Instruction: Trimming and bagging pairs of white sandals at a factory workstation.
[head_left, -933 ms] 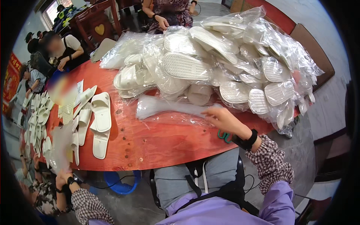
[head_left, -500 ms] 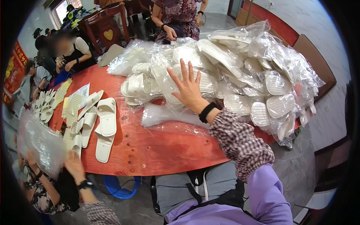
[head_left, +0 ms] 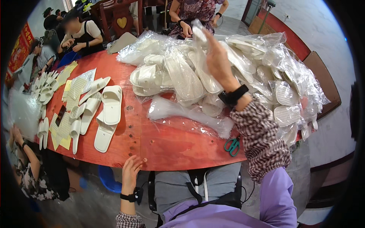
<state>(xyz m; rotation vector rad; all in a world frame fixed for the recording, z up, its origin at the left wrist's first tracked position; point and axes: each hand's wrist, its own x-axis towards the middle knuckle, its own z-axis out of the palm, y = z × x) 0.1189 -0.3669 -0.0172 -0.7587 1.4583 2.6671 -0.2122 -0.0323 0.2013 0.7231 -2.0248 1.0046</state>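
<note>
My right hand (head_left: 220, 62) is over the pile of cream slippers in clear plastic bags (head_left: 184, 78). Its fingers close around one bagged slipper (head_left: 199, 33), which is blurred and raised above the others; the fingertips are partly hidden. At the table's near edge is my left hand (head_left: 132, 170), with nothing in it and its fingers loosely extended. Unbagged cream slippers (head_left: 112, 104) lie to its upper left, two of them overlapping. A bundle of clear plastic bags (head_left: 188, 114) lies in front of the pile.
Green-handled scissors (head_left: 232, 147) rest near the front edge of the red table (head_left: 171, 152). Yellow textured sheets (head_left: 61, 131) and more slippers occupy the left side. A blue bucket (head_left: 109, 179) stands below the edge. Other people work at the left and across the table.
My left hand has come from the far left to the table's near edge. The right hand, spread over the pile before, has turned and lifted a bagged slipper. The view has shifted, bringing scissors into sight.
</note>
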